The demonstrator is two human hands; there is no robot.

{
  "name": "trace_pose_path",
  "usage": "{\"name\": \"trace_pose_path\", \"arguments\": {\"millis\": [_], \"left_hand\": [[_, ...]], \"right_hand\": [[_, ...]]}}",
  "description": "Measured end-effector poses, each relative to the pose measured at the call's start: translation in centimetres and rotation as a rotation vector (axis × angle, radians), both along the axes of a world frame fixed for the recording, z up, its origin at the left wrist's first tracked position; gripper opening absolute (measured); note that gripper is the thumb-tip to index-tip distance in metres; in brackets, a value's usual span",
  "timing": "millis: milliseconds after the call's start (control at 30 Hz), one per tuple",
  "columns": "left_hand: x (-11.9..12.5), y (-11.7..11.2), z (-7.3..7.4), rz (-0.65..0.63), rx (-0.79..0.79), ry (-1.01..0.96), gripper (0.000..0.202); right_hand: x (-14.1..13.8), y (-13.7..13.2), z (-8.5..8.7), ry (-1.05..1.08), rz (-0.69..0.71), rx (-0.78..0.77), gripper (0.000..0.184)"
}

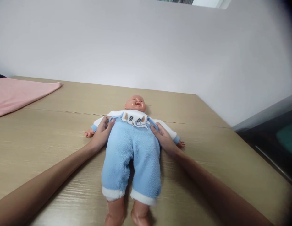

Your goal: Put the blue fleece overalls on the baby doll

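Observation:
A baby doll [135, 103] lies on its back on the wooden table [53, 135], head away from me, bare feet toward me. It wears fluffy light-blue trousers [133, 153] with white cuffs and a white top with an elephant patch [135, 119]. My left hand [102, 131] grips the trousers' waistband at the doll's left side in view, fingers pinched on the fabric. My right hand [162, 135] holds the waistband on the other side, fingers curled on the blue edge.
A pink cloth [17, 94] lies flat at the far left of the table. A white wall [146, 44] rises behind the table. The table's right edge drops to a dark surface [273, 141] at the right.

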State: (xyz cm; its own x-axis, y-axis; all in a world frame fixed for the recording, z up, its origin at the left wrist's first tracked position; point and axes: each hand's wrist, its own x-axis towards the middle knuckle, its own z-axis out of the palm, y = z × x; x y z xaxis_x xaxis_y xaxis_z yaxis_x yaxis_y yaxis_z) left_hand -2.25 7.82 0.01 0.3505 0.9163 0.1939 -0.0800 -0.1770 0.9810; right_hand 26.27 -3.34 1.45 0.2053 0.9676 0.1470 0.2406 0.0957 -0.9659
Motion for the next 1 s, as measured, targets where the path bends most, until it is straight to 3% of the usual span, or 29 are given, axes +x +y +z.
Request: {"name": "trace_pose_path", "arguments": {"millis": [133,267,433,567,667,733,800,900,1000], "left_hand": [[-0.9,1.6,-0.1,-0.088,0.024,0.049,0.047],[-1.8,3.1,-0.7,-0.189,-0.039,0.032,0.037],[-1.8,3.1,-0.8,-0.297,-0.164,-0.083,0.039],[-1.5,2.1,-0.5,-0.177,-0.125,-0.211,0.040],[-1.2,1.4,-0.5,-0.075,-0.026,-0.253,0.039],[-0.9,1.1,-0.4,-0.021,0.039,-0.239,0.042],[-0.6,0.8,-0.2,0.044,0.109,-0.210,0.045],[-0.2,0.5,0.1,0.115,0.191,-0.173,0.049],[-0.3,0.1,0.3,0.115,0.231,-0.155,0.046]], "right_hand": [[0.7,0.1,0.5,0.006,0.023,0.039,0.044],[1.4,0.7,-0.3,0.097,-0.017,0.033,0.040],[0.9,1.1,-1.1,0.061,-0.066,0.038,0.040],[-1.0,0.2,-0.5,-0.072,-0.244,0.094,0.050],[-2.8,0.0,2.0,-0.318,-0.343,0.206,0.046],[-4.0,1.1,4.5,-0.425,-0.278,0.320,0.032],[-5.1,3.4,7.0,-0.482,-0.126,0.398,0.017],[-6.7,9.1,9.6,-0.665,0.162,0.345,0.012],[-8.5,15.4,10.2,-0.853,0.460,0.207,0.022]]}}
